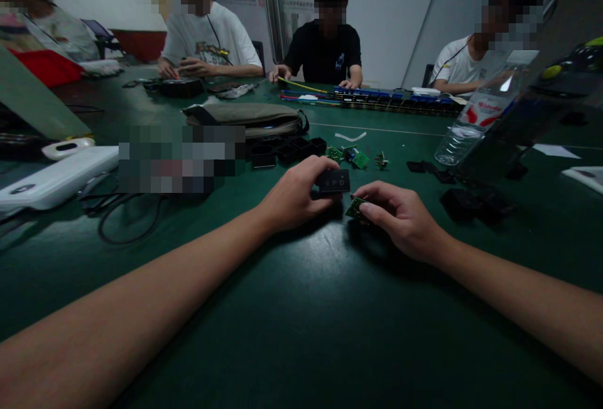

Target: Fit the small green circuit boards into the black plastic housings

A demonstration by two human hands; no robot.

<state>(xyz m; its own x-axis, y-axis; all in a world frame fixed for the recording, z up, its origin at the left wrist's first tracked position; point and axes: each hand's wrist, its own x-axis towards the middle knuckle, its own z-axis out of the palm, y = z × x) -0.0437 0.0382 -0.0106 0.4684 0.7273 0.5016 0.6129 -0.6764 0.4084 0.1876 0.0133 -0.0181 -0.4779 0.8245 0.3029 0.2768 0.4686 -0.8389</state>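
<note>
My left hand [301,192] is closed around a small black plastic case [334,181] with pale lettering on the side facing me. Close to its right, my right hand [398,211] pinches a small green circuit board [357,208] between thumb and fingers. The board and the case are held a short way apart above the green table [301,321]. Just beyond my hands lie more green circuit boards [358,158] and a small loose part [382,159]. Several open black cases [287,148] are grouped behind my left hand.
A clear water bottle [485,110] and black parts [475,205] stand to the right. A grey-green pouch [245,119] lies farther back. On the left are a white power bank [61,179] and a looped cable [132,236]. Several people sit across the table, near bundled wires [396,101].
</note>
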